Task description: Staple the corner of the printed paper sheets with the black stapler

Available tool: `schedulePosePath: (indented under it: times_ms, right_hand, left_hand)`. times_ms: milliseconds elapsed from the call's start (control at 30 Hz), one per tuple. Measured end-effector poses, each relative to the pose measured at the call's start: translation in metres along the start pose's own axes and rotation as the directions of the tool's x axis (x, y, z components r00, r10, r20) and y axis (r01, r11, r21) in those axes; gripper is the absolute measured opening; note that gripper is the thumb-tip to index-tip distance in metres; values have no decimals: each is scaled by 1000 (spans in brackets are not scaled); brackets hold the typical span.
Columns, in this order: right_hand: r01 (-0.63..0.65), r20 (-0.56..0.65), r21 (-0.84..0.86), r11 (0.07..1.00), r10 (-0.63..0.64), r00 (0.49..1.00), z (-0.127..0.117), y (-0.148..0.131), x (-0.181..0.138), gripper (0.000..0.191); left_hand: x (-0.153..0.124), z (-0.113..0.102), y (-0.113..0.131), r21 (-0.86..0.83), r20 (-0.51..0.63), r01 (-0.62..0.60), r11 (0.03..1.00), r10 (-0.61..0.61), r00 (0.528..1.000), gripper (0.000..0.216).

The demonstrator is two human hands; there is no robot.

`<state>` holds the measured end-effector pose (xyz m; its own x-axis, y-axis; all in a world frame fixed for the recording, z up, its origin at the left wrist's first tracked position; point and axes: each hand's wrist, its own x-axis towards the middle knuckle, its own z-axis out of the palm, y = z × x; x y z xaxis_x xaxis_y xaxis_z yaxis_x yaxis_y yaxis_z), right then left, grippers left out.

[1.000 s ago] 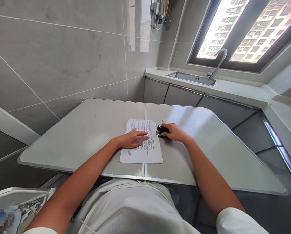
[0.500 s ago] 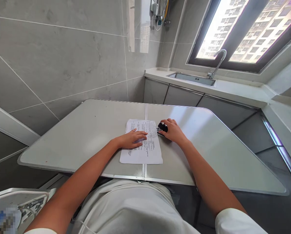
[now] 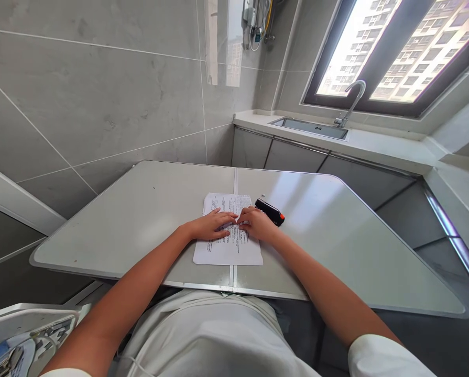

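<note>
My left hand (image 3: 214, 225) lies flat on the printed sheets of paper (image 3: 227, 254), fingers stretched out to the right and slightly apart. Over the right half of the same sheets is my right hand (image 3: 255, 222), its fingers bent and drawn together with the tips down at the print near my left fingertips. Whatever they may pinch is too small to make out. A black stapler (image 3: 271, 212) with an orange-red end rests on the table just beyond my right hand, which partly covers it.
The paper lies across the metal seam of a pale folding table (image 3: 100, 225). A tiny white piece (image 3: 263, 195) is on the tabletop behind the stapler. Further back are a counter with a sink (image 3: 313, 127) and a faucet (image 3: 354, 99). A white rack (image 3: 30, 314) stands at lower left.
My right hand has let go of the stapler and moved left onto the paper. The stapler now lies on the table. My left hand has stayed in place.
</note>
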<state>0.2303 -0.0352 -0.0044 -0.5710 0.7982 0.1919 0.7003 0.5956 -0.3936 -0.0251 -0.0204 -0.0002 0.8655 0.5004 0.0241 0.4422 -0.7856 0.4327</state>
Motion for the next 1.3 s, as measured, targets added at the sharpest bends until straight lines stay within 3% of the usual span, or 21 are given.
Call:
schedulePosePath:
  times_ms: [433, 767, 900, 1133, 1300]
  right_hand:
    - [30, 5, -81, 996, -30, 1000, -2, -5, -4, 17]
    - [-98, -73, -45, 994, 95, 993, 12, -5, 1, 15]
    - [-86, -42, -31, 996, 85, 995, 13, -5, 2, 17]
    - [-67, 46, -218, 974, 79, 996, 10, -13, 1, 20]
    - [-38, 75, -240, 970, 57, 996, 8, -16, 1, 26]
  left_hand:
    - [0, -1, 1, -14, 12, 8, 1000, -8, 1000, 45]
    - [0, -1, 2, -23, -7, 6, 1000, -6, 1000, 45]
    - [0, -1, 2, -20, -5, 10, 1000, -10, 1000, 45]
    - [0, -1, 3, -7, -17, 5, 1000, -5, 1000, 46]
    - [1, -2, 3, -4, -8, 2, 1000, -2, 1000, 49]
